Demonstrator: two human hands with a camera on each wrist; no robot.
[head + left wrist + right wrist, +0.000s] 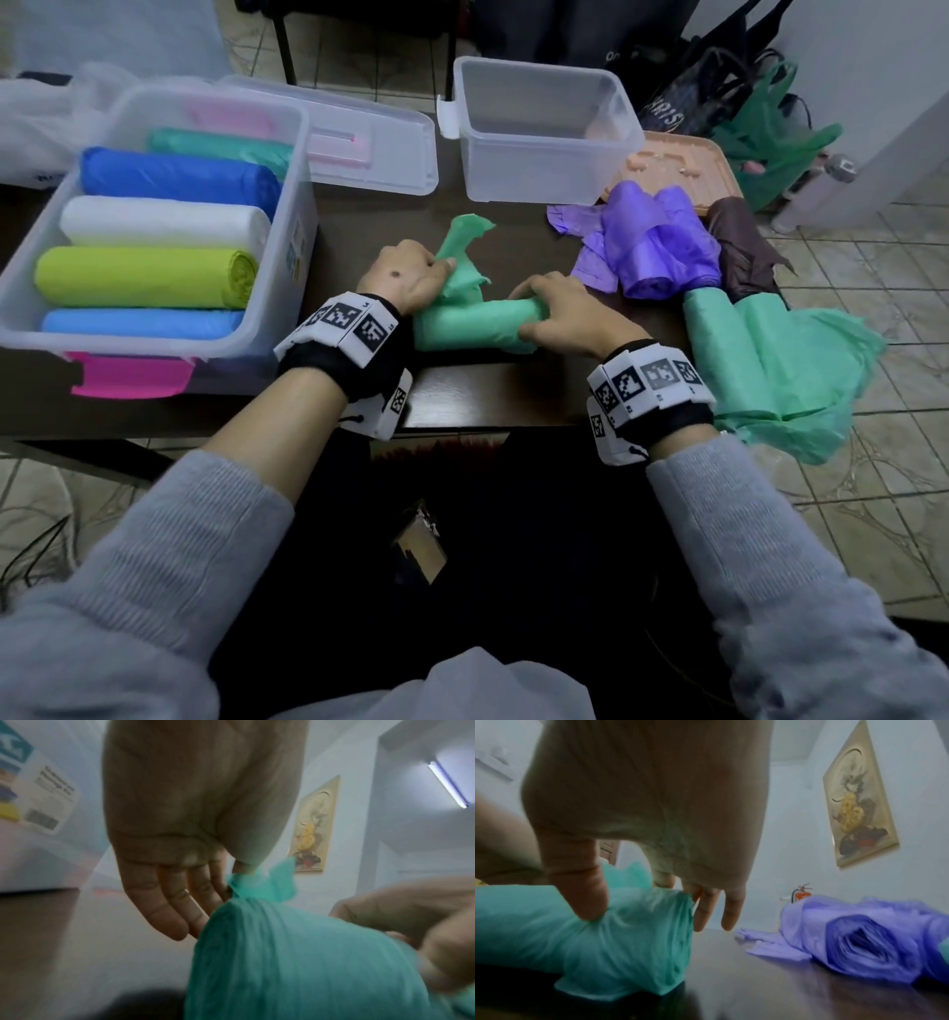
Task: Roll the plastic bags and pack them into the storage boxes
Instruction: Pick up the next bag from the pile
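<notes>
Two hands work one green bag roll [475, 326] at the centre of the head view, on the dark table [462, 390]: the left hand [403, 275] pinches the loose tail of the green plastic between thumb and fingers – the left wrist view shows the tuft caught at the thumb with the other fingers [164, 902] straight and relaxed – while the right hand [557, 311] curls over the right end of the roll, thumb [585, 892] pressing into the plastic. Two clear storage boxes stand on the table. One, the filled box [303, 169] at the left of the frame, holds six rolls lying side by side, counted from the near end: light blue [138, 324], lime [144, 277], white [164, 223], dark blue [179, 177], teal [221, 146] and a pale pink one [226, 115] seen dimly through the far wall. The other, the empty box [539, 169], sits at upper centre. One clear lid [380, 144] lies between them, and one peach lid [683, 164] lies behind and right of the empty box. Three loose bundles wait at the right – a purple bag bundle [657, 246], a brown bag [744, 246] just beside it, and a second green bag [770, 365] hanging over the table's right edge.
</notes>
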